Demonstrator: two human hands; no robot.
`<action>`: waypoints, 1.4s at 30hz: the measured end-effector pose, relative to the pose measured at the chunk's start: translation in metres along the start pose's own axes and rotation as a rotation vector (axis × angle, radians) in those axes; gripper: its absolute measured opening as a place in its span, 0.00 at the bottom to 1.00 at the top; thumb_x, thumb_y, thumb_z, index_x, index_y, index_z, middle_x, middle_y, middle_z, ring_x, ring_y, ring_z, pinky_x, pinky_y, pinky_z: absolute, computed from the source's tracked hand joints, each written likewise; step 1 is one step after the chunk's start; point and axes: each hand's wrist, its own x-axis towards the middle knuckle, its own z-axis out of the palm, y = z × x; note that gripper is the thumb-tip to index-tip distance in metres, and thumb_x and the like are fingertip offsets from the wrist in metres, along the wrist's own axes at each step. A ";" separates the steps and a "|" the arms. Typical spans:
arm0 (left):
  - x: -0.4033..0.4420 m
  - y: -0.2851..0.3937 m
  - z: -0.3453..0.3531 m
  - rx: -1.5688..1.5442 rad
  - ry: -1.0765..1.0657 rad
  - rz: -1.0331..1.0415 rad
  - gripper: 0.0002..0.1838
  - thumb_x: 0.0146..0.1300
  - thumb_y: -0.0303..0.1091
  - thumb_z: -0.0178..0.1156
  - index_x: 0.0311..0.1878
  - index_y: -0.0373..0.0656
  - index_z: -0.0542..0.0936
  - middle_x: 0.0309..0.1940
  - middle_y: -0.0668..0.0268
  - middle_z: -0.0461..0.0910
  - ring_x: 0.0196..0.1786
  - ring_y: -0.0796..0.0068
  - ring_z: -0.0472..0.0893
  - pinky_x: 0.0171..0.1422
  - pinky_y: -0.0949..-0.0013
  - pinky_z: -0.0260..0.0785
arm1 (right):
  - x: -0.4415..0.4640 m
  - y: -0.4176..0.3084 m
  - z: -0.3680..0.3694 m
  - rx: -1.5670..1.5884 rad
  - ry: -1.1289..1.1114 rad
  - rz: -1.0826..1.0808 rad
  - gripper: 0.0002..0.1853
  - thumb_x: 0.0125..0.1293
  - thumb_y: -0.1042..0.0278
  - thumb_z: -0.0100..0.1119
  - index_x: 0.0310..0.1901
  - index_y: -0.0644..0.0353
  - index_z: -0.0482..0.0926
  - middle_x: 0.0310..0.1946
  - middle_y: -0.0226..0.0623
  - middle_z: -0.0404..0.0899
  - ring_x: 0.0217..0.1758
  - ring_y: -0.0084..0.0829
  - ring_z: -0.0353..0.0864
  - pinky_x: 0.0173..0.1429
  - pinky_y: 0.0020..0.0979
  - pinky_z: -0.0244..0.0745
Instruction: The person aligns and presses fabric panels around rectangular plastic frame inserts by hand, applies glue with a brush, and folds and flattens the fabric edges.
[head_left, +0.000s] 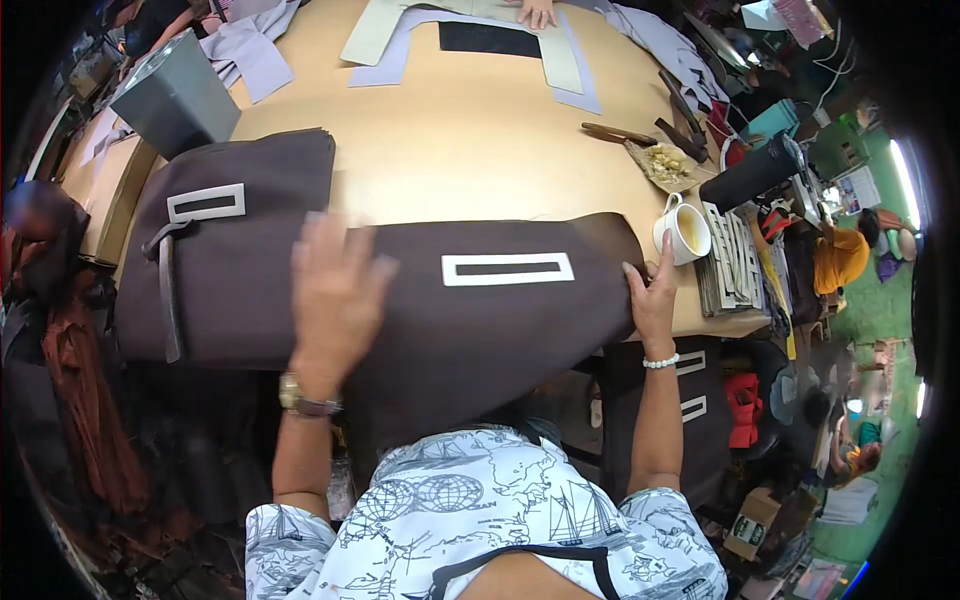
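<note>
A dark brown sheet (500, 350), leather or fabric, lies along the table's near side and hangs over the edge towards me. On it rests a white rectangular frame (449, 271) with a long slot. My left hand (340, 290) is over the sheet's left part, fingers spread and blurred; whether it touches is unclear. My right hand (655, 300) pinches the sheet's right edge, thumb on top, index finger pointing towards a white cup (690, 235). Left of my left hand, a hammer (170, 300) lies on a stack of brown sheets (240, 280), beside another white frame (238, 200).
A grey metal block (180, 95) stands at the back left. Pale pattern pieces (375, 35) and another person's hand (538, 12) are at the far side. Right of the cup sit a stack of white-framed pieces (730, 265), a black cylinder (750, 172) and a food packet (665, 165).
</note>
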 end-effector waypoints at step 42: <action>-0.036 0.048 0.070 -0.166 -0.282 0.054 0.31 0.63 0.49 0.53 0.67 0.46 0.63 0.69 0.54 0.55 0.72 0.53 0.51 0.71 0.44 0.41 | -0.002 -0.040 -0.019 -0.331 -0.297 -0.277 0.23 0.47 0.82 0.46 0.46 0.52 0.77 0.63 0.52 0.62 0.68 0.56 0.55 0.69 0.51 0.50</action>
